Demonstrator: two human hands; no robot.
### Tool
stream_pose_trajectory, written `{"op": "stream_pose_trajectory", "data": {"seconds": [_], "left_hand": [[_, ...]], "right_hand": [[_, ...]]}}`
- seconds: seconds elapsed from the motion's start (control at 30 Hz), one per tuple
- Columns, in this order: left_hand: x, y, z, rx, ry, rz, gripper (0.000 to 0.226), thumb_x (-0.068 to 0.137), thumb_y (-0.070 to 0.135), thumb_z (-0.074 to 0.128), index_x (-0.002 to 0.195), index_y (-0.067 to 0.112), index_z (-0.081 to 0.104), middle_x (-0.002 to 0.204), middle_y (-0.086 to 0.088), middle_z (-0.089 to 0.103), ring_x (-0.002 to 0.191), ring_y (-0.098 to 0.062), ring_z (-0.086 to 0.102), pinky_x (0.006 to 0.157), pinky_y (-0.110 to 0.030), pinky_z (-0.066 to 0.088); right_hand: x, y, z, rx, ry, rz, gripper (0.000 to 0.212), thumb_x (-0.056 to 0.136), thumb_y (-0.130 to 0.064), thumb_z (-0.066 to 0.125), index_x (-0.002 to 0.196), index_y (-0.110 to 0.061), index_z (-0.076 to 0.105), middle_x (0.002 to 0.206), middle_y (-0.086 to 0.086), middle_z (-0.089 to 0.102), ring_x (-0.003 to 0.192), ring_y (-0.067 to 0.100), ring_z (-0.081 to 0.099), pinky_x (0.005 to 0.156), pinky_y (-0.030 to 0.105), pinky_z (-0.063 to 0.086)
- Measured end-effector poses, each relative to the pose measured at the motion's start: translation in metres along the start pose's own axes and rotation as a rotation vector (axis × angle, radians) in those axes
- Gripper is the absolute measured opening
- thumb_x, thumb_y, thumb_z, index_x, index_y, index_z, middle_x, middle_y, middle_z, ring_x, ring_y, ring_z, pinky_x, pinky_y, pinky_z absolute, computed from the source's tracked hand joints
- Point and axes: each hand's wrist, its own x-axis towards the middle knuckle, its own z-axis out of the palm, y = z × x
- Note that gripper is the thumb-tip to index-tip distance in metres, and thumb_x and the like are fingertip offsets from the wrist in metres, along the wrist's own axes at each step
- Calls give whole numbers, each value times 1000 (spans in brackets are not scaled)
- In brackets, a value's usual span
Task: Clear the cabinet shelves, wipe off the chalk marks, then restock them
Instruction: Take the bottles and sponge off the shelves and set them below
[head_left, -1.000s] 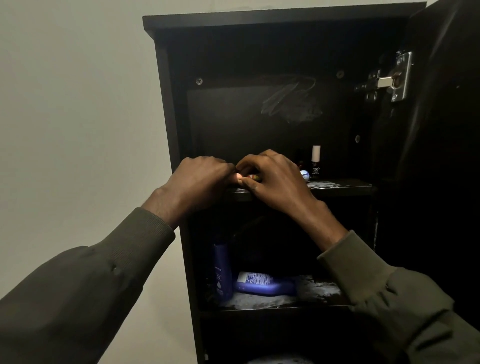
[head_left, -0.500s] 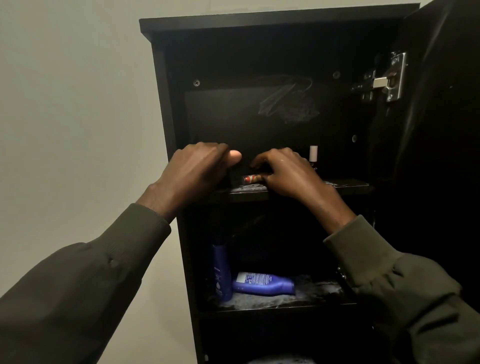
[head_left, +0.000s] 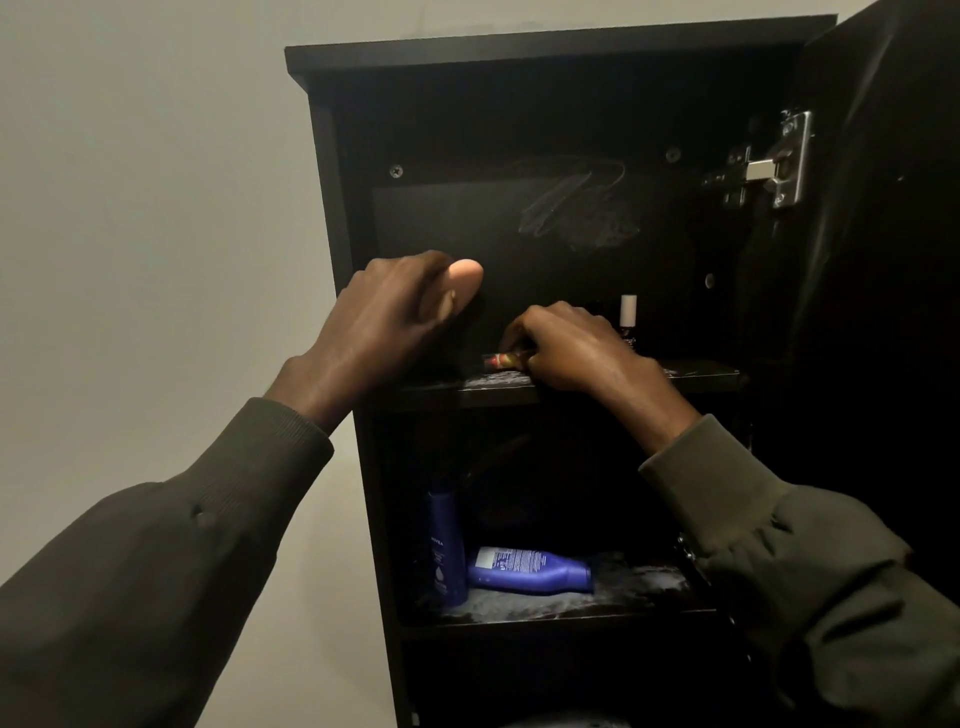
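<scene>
Left hand (head_left: 400, 312) lifted away, loosely curled, holding nothing; right grip (head_left: 566, 348) pinches the tube (head_left: 501, 360). Shelves (head_left: 696, 375) still stocked, chalk (head_left: 576, 208) unwiped.

Dark cabinet (head_left: 332, 218) w/ two shelves in view. Upper shelf (head_left: 696, 375) – chalk smears along its near edge; a small red-labelled tube (head_left: 503, 360) lies on its side near the middle, and a small bottle w/ white cap (head_left: 627, 318) stands upright farther back, to the right. Lower shelf (head_left: 649, 597) – heavily chalked; a blue bottle (head_left: 445, 551) stands upright at left, a 2nd blue bottle (head_left: 530, 570) lies on its side just beside it, cap pointing right.
</scene>
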Motion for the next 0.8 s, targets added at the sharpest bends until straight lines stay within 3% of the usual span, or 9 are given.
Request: {"op": "stream_pose_trajectory", "data": {"seconds": [0.13, 0.3, 0.5, 0.6, 0.8], "left_hand": [[-1, 3, -1, -28, 42, 7, 35, 94, 29, 59, 127, 16, 57, 121, -7, 66, 105, -27, 62, 79, -38, 52], [-2, 3, 0, -126, 71, -43, 37, 96, 29, 58, 130, 16, 56, 124, -5, 65, 105, -22, 62, 83, -40, 55], [-4, 2, 2, -188, 52, -73, 36, 96, 27, 58, 131, 16, 54, 126, -5, 63, 107, -20, 61, 80, -30, 51], [-4, 3, 4, -227, 29, -94, 37, 97, 25, 56, 132, 15, 50, 132, -5, 59, 112, -19, 58, 81, -24, 46], [-6, 7, 8, -227, -7, -127, 38, 100, 31, 49, 136, 16, 43, 139, -5, 51, 117, -21, 55, 86, -26, 47]], "right_hand": [[0, -1, 2, 35, 25, -37, 23, 91, -24, 62, 113, -29, 62, 111, -2, 62, 98, 19, 60, 75, 38, 50], [1, 1, 2, 124, 141, -62, 28, 90, -12, 60, 114, -26, 61, 114, 2, 57, 105, 21, 56, 85, 41, 51], [-2, 2, -10, 326, 259, -103, 26, 88, -19, 70, 109, -33, 68, 111, -9, 65, 101, 6, 59, 78, 20, 45], [-10, 1, -15, 457, 300, -70, 25, 84, -22, 75, 104, -35, 68, 105, -14, 66, 96, 0, 59, 74, 17, 48], [-19, 2, -18, 639, 330, -56, 28, 81, -14, 78, 102, -29, 67, 96, -12, 72, 90, -6, 67, 78, 15, 52]]}}
